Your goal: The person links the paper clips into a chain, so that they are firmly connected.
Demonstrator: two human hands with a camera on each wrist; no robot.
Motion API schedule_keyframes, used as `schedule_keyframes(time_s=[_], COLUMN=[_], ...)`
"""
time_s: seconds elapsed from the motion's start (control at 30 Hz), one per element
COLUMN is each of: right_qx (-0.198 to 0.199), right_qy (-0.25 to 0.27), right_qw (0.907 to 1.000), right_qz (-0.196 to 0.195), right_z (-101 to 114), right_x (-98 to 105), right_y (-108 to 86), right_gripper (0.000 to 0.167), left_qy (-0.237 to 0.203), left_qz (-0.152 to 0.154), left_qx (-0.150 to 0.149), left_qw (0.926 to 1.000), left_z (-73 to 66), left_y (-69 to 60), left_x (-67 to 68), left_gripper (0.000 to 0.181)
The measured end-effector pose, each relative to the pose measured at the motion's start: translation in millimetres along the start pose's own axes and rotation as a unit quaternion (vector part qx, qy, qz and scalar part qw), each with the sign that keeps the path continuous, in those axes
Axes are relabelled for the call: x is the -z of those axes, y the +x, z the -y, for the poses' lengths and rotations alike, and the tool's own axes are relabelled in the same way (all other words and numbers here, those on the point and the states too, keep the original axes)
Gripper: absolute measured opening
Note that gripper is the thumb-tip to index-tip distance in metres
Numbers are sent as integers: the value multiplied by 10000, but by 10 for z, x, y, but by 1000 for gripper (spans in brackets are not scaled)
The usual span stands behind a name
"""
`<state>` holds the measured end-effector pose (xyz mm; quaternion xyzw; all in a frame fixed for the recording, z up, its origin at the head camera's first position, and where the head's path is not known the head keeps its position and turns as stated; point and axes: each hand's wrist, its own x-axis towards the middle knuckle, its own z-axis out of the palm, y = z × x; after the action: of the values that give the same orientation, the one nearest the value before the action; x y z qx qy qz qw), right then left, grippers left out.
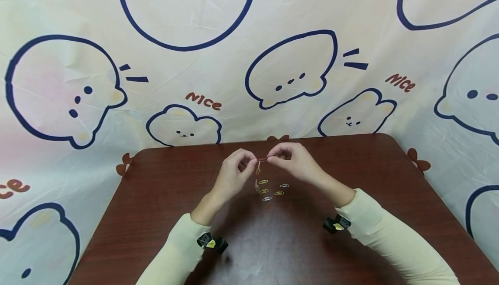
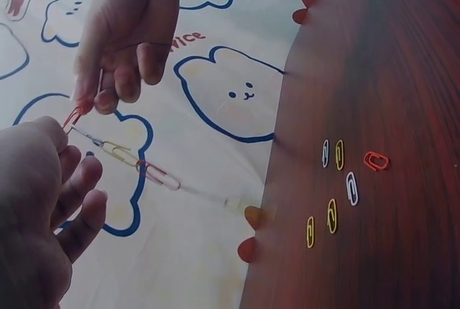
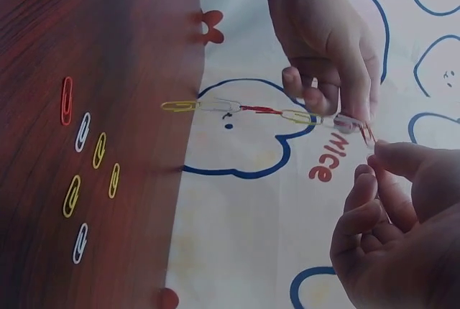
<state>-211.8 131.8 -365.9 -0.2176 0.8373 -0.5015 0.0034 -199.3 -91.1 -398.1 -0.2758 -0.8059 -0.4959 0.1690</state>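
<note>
Both hands are raised over the table, fingertips nearly meeting. My left hand and right hand pinch a red paper clip between them, one at each end. From it hangs a chain of linked clips; a yellow clip and a red one show in the left wrist view. The right wrist view shows more of the chain, with a red clip, a white clip and a yellow clip at its lower end. How the pinched clip joins the chain is partly hidden by fingertips.
Several loose clips lie on the dark red-brown table below the hands: yellow, white and one red. A pale cloth with blue cartoon outlines hangs behind and beside the table.
</note>
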Motion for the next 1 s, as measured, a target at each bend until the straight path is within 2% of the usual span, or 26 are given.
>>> schedule_keyframes(time_s=[0.2, 0.5, 0.83, 1.0], right_qx=[-177, -624, -1127, -1323], right_qy=[-24, -117, -105, -82], right_qw=[9998, 9979, 9936, 9912], right_qz=[-64, -88, 36, 57], right_z=[-148, -532, -967, -1144], right_x=[64, 139, 82, 37], right_y=[-60, -167, -279, -339], right_gripper=[11, 15, 18, 16], left_qy=[-75, -205, -179, -202], left_qz=[-96, -179, -289, -283], left_qx=[-38, 39, -5, 64], left_qw=[9999, 9996, 9994, 9994], left_z=[39, 71, 85, 80], left_y=[-39, -80, -105, -110], left_x=[39, 87, 117, 124], left_gripper=[2, 3, 5, 4])
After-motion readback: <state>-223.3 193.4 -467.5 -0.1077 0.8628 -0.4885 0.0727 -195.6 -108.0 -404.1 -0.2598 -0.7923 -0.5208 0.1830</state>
